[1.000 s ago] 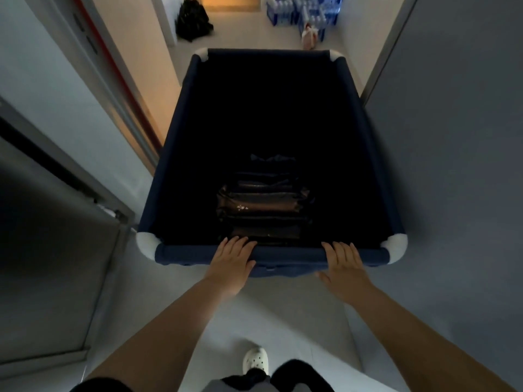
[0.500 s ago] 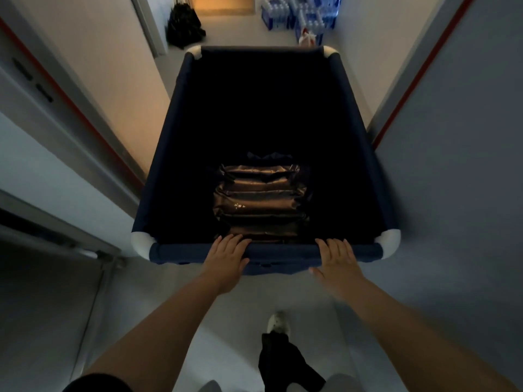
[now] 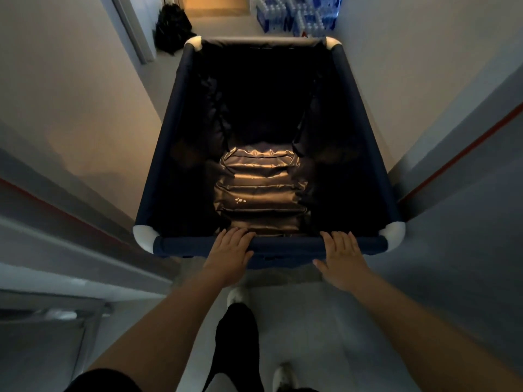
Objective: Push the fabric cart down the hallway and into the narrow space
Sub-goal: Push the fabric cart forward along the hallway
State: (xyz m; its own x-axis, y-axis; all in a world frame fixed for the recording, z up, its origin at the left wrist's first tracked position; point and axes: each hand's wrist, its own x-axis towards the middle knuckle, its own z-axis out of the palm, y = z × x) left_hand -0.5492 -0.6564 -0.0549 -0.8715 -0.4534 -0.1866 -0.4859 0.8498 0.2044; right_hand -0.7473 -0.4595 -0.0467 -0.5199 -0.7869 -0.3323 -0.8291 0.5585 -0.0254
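The fabric cart (image 3: pixel 175 142) is a deep navy bin with white corner caps, filling the middle of the head view between two hallway walls. A dark shiny padded bundle (image 3: pixel 259 190) lies on its bottom near my side. My left hand (image 3: pixel 230 251) rests on the cart's near rail (image 3: pixel 285 244), fingers curled over its top. My right hand (image 3: pixel 341 256) lies on the same rail further right, fingers over the edge and thumb spread below.
Walls stand close on both sides, the right one (image 3: pixel 418 89) almost touching the cart. Ahead at the hallway's end are a black bag (image 3: pixel 171 26) on the left and stacked water-bottle packs (image 3: pixel 297 12) on the right. My feet (image 3: pixel 237 295) are on the pale floor.
The cart has rolled forward past the door frames into the narrower stretch of hallway. Both hands stay on the near rail. My legs have stepped forward.
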